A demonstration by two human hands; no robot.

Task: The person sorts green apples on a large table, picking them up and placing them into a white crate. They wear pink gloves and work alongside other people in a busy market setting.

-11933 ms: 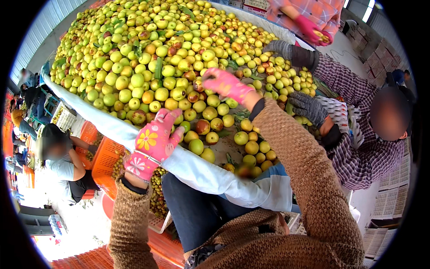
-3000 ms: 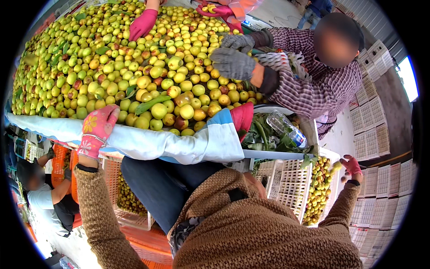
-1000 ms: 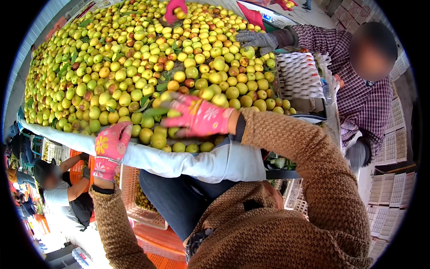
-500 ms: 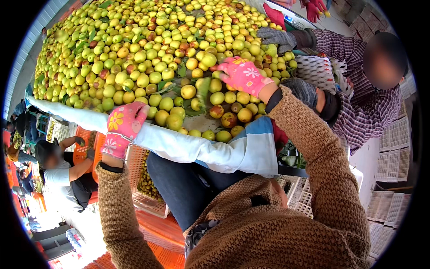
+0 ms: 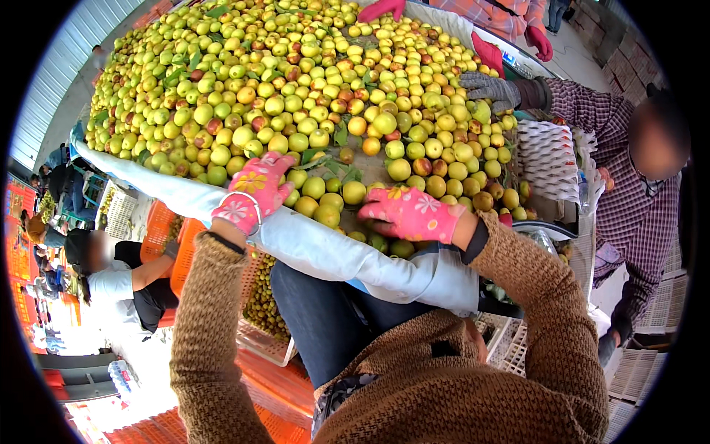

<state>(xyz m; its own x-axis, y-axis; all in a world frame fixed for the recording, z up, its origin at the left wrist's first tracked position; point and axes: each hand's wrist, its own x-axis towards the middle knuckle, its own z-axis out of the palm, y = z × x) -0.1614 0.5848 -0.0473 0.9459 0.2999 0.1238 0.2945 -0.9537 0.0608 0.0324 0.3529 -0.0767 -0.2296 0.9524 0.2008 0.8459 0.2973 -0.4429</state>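
Note:
Both my hands wear pink flowered gloves. My left hand [image 5: 255, 191] rests on the near edge of a wide heap of yellow-green jujubes [image 5: 244, 137], thumb and fingers apart, a white band round its wrist. To its right, my right hand [image 5: 414, 214] lies low over jujubes by the cloth rim, its fingers bent and pointing left with a gap below them. Nothing shows in either grasp, though the right fingertips are partly hidden. Between the hands lie loose jujubes [image 5: 328, 215] and green leaves [image 5: 344, 172]. Pale blue cloth [image 5: 318, 244] covers the near rim.
At the right, a co-worker's grey-gloved hand [image 5: 492, 90] touches the heap beside white foam netting [image 5: 547, 159]. Another person's pink glove [image 5: 382, 9] reaches in at the far side. Below the rim stand a crate of small fruit [image 5: 268, 307] and orange crates [image 5: 277, 381].
My right hand has come back from the heap toward the near rim. My left hand has moved right, onto the jujubes. The co-worker's nearer hand has left the heap and dropped away.

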